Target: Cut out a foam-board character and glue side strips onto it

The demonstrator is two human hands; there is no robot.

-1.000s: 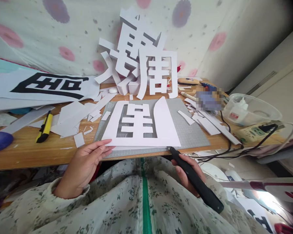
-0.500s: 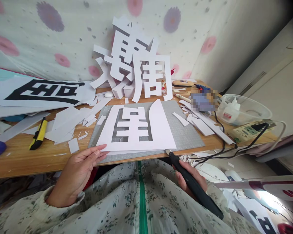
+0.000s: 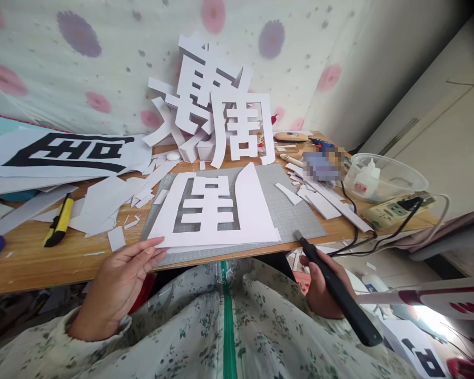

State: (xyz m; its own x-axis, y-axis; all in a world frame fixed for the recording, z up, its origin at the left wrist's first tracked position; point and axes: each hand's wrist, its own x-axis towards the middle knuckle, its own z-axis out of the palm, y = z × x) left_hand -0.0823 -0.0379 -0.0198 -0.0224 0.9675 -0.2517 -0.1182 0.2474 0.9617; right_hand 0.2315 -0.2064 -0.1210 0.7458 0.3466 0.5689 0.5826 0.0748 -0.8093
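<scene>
A white foam-board cut-out of a character (image 3: 205, 239) lies on the grey cutting mat (image 3: 296, 216), with several openings through it. My left hand (image 3: 122, 273) pinches its lower left corner at the front edge of the table, the front edge raised slightly off the mat. To the right, my right hand (image 3: 332, 287) grips a thick black-handled knife (image 3: 339, 295). Its short flat metal tip points up and left, apart from the board's lower right corner. A small strip sticks out at that corner.
Raised white characters (image 3: 240, 126) lean at the back. Loose scraps (image 3: 106, 202) and a yellow utility knife (image 3: 59, 221) lie left, near a printed sheet (image 3: 71, 152). On the right are a clear plastic basin (image 3: 387, 181) with a glue bottle (image 3: 367, 179), a power strip (image 3: 395, 210) and cables.
My right hand has drawn the knife rightward, off the board's lower right corner. My left hand keeps its pinch. The whole view has shifted slightly.
</scene>
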